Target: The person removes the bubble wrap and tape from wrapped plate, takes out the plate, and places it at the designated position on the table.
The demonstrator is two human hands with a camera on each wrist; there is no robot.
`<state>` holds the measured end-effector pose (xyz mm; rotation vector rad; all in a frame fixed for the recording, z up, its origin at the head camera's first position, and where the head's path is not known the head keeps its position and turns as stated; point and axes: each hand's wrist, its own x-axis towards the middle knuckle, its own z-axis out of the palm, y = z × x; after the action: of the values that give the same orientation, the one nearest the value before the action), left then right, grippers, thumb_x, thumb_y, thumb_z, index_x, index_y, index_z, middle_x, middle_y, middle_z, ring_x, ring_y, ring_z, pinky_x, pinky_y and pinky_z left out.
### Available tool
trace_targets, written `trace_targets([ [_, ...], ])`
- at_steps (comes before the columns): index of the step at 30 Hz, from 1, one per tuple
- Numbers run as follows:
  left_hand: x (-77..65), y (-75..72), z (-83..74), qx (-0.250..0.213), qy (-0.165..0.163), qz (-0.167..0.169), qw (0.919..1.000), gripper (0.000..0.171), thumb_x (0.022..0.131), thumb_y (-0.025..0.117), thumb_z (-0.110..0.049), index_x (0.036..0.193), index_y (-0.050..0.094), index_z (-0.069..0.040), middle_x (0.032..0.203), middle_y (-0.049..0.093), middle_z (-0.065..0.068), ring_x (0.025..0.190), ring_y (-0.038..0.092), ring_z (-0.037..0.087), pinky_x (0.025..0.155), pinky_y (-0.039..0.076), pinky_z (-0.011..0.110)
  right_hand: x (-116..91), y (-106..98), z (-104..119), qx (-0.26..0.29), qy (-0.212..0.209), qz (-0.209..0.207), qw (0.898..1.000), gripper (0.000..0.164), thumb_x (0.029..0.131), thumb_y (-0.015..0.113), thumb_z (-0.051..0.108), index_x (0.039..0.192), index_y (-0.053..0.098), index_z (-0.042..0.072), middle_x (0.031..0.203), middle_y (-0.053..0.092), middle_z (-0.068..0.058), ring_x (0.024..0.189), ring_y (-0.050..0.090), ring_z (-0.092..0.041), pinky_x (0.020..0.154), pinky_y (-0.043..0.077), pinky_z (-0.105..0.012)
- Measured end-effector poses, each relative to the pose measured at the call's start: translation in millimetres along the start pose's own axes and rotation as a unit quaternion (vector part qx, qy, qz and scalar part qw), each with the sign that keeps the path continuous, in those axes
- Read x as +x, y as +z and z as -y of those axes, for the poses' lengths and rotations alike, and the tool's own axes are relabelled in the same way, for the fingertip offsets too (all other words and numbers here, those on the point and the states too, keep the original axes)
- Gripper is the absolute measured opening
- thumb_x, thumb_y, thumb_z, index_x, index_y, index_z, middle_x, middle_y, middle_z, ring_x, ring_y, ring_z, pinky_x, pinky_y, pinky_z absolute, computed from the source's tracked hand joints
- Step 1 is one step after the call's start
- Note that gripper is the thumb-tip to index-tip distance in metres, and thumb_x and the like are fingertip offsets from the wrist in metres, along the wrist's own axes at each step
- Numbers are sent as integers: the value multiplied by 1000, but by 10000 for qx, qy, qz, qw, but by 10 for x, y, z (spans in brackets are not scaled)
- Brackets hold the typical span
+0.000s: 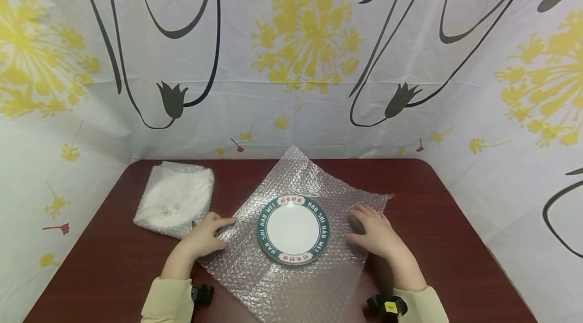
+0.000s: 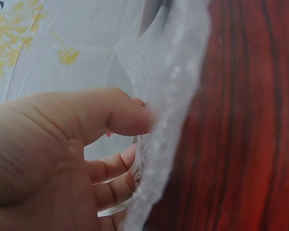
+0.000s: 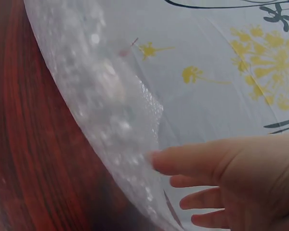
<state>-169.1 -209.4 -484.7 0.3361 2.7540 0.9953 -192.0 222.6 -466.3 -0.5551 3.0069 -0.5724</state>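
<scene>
Plate (image 1: pixel 293 230) centre stage on bubble wrap (image 1: pixel 291 176)!

And there it lies, round, green-rimmed, flat on the sheet, whose corner points to twelve across the dark red table (image 1: pixel 437 257). Left hand (image 1: pixel 200 238) at nine o'clock, fingers parted by the sheet's edge, clasping nothing; right hand (image 1: pixel 375 232) at three, loosely spread, grip slack too. Between nine and ten, a wrapped package (image 1: pixel 175 199) beside the left hand!

"HAO SHI HAO WEI" twice on the plate (image 1: pixel 293 230) (plus 好食好味, seemingly)
</scene>
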Motion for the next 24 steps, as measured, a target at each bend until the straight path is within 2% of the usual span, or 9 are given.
trace_targets([
  [3,9,15,-3,128,-36,-18,9999,65,71,68,4,134,57,-7,97,41,10,71,40,19,59,38,32,19,11,49,183,69,-214,9996,56,84,71,26,129,56,-4,134,48,-28,126,39,-48,100,28,-65],
  [6,13,23,-9,177,-66,-27,9998,65,71,69,3,134,56,-7,97,40,10,68,39,19,58,38,31,33,24,110,604,375,-356,9968,47,88,67,21,126,58,-5,129,53,-27,122,45,-45,98,35,-59],
  [11,18,29,-10,248,-43,-53,9997,65,73,78,-12,134,56,-7,97,41,9,70,41,18,61,40,33,58,66,221,1278,815,-530,9870,32,88,66,15,114,65,-4,106,66,-18,91,64,-31,76,52,-46],
  [13,18,34,-10,284,-47,-67,9996,68,71,82,-19,134,57,-7,97,42,9,73,42,18,64,41,34,63,96,264,1545,945,-474,9823,27,88,66,13,110,67,-3,96,68,-13,77,65,-23,66,53,-39],
  [17,14,48,-13,336,-86,-86,9994,70,70,85,-22,133,57,-8,98,43,9,76,43,19,67,43,37,62,170,336,2013,1114,-279,9728,24,90,66,13,108,68,-2,83,67,-5,62,61,-14,55,50,-32],
  [24,-3,48,-51,310,-107,-122,9994,68,72,85,-18,133,57,-8,99,43,9,78,43,19,69,43,38,92,340,414,2725,1215,-133,9544,27,89,68,15,108,67,-4,74,66,-3,58,61,-17,52,50,-31],
])
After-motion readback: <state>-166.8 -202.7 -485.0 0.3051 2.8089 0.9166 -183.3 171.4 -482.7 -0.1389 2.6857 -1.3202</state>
